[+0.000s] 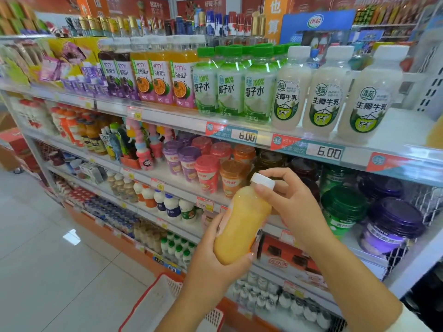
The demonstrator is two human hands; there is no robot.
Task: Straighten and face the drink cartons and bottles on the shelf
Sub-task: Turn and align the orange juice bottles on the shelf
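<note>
Orange juice bottle (242,224), white cap, tilted, held off the shelf (395,149) in front of its lower tiers. Left hand (215,257) wrapped around the base, fingers closed on it. Right hand (287,200) at the neck, fingers (263,189) pinching just under the cap. Top tier: coconut water bottles (230,87), coconut milk bottles (328,92) upright at front edge, labels forward
</note>
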